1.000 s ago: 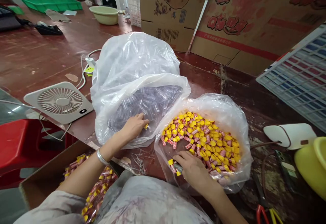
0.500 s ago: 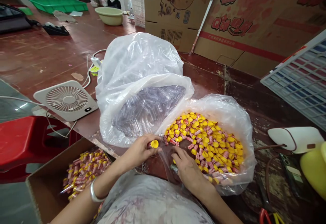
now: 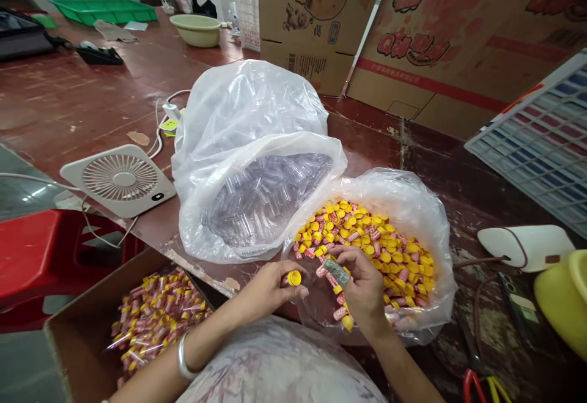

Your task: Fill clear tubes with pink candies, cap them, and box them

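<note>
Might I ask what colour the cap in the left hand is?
Yellow; the cap shows best in the head view.

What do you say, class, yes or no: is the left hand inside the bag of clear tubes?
No, the left hand is outside the bag of clear tubes, holding a yellow cap.

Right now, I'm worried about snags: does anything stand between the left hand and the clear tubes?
The near edge of the translucent bag lies between the left hand and the clear tubes. Its mouth is open; nothing else visible stands in the way.
</note>
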Demonstrator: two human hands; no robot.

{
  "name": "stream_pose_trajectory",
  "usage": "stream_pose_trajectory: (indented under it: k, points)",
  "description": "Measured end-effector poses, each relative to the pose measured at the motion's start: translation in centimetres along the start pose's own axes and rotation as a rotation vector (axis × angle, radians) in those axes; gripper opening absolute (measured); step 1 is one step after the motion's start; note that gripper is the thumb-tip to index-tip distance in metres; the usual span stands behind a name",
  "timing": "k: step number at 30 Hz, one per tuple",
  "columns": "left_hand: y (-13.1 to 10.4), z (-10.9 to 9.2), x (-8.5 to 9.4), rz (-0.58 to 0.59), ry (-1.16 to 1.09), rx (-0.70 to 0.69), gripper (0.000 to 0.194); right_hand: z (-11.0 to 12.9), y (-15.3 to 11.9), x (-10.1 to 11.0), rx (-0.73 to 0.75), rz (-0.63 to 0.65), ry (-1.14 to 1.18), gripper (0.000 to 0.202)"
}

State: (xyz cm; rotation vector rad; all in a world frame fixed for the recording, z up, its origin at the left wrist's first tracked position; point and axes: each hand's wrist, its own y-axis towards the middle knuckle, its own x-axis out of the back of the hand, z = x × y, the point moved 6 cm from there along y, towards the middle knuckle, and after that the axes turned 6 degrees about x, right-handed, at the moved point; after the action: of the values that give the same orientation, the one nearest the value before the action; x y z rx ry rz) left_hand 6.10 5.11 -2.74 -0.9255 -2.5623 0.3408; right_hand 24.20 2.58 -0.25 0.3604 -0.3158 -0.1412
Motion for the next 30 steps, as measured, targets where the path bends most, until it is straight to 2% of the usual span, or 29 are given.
stream_pose_trajectory:
  k: [3,8,10,13,15,17,21,23,25,26,28,30]
  points:
    - [-0.1,-0.6,-0.7,0.035,-0.040,-0.006,0.026,0.8,0.2,-0.9,-0.010,0.034,0.117,0.007]
    - [-0.1,-1.3,-1.0,0.096,-0.224,-0.036,0.022,1.1,0.0,-0.9,0.084,0.067,-0.029,0.015]
    - [0.1,-1.6,-1.0,0.112,-0.343,-0.058,0.025,1.5,-0.1,-1.1,0.131,0.138,-0.065,0.017]
    - [0.6,-1.6,-0.8,0.089,-0.541,-0.075,0.032,2.3,-0.6,-2.2,0.204,0.329,-0.192,0.040]
    - [0.8,-1.3,-1.1,0.090,-0.656,-0.040,0.036,2.6,-0.9,-2.8,0.263,0.389,-0.329,0.060]
    - [1.0,-0.7,-1.7,0.111,-0.745,0.023,0.041,2.7,-1.3,-3.3,0.332,0.365,-0.443,0.065]
    - [1.2,0.0,-2.8,0.136,-0.838,0.096,0.046,2.8,-1.6,-4.0,0.366,0.259,-0.503,0.058]
    - [1.3,-0.1,-2.6,0.153,-0.803,0.103,0.044,3.1,-1.4,-4.3,0.368,0.290,-0.489,0.058]
    - [1.3,-0.3,-1.2,0.143,-0.633,0.105,0.036,3.1,-1.1,-3.9,0.363,0.388,-0.487,0.063]
    - [1.3,-0.3,0.2,0.102,-0.486,0.095,0.030,2.9,-0.9,-3.2,0.344,0.429,-0.503,0.066]
    - [1.2,-0.5,4.2,-0.067,-0.069,0.044,0.015,1.9,-0.5,-1.0,0.279,0.442,-0.583,0.066]
    - [1.4,-0.8,8.5,-0.278,0.422,-0.028,0.013,0.7,-0.6,1.4,0.227,0.413,-0.705,0.051]
